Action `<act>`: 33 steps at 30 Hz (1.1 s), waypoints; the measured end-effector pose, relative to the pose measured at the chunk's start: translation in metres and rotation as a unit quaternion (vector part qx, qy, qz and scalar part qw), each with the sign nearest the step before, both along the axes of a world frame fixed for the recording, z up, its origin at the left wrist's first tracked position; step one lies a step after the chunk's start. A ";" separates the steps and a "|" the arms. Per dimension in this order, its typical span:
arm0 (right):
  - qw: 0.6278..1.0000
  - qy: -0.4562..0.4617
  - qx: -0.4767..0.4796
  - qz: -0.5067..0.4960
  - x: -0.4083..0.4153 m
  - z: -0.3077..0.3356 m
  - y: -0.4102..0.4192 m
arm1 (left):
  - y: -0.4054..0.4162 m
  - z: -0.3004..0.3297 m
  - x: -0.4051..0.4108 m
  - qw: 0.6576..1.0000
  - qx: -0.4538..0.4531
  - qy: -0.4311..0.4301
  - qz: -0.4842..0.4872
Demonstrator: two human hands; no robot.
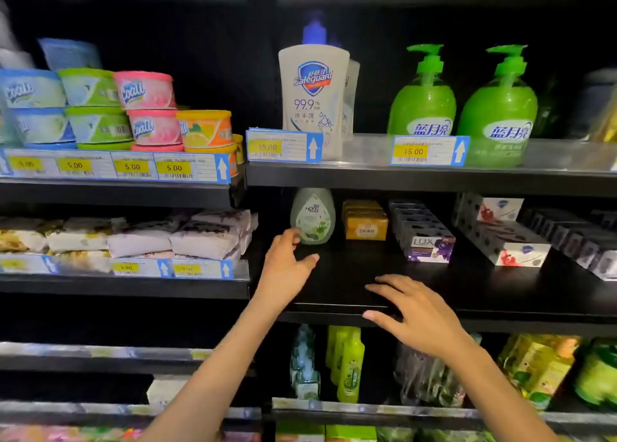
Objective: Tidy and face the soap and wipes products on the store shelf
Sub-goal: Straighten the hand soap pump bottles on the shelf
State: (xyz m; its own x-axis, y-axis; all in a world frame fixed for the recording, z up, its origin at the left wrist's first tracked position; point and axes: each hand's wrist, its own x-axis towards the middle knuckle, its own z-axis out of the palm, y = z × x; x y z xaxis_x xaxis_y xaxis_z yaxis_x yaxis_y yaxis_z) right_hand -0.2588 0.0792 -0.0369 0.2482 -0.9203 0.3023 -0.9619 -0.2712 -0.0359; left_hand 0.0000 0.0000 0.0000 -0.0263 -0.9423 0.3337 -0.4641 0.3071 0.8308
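A pale green soap bottle (313,215) stands upright far back on the black middle shelf (350,274). My left hand (288,264) reaches in just below and left of it, fingers loosely spread, fingertips near the bottle's base, holding nothing. My right hand (414,311) hovers flat over the shelf's front edge, fingers straight. To the right of the bottle sit yellow soap bars (365,223), a row of LUX soap boxes (425,238) and white and red soap boxes (507,238). Wipes packs (187,238) lie stacked on the left shelf.
Above stand a white Safeguard pump bottle (312,97) and two green pump bottles (422,101). Round air freshener tubs (143,107) fill the upper left shelf. Green bottles (349,364) and bagged goods sit on the shelf below. Price tags line the shelf fronts.
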 end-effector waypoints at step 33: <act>0.968 -0.245 0.039 0.042 -0.011 0.005 -0.007 | -0.040 -0.013 -0.033 0.950 0.113 0.284 -0.069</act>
State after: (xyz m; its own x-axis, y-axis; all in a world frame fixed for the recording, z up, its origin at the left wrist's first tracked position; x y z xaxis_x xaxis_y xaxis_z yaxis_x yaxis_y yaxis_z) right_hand -0.2701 0.0718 -0.0322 0.1671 -0.9280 0.3330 -0.7991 -0.3253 -0.5055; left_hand -0.0331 -0.0400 -0.0128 -0.0309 -0.9923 0.1200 0.1103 0.1160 0.9871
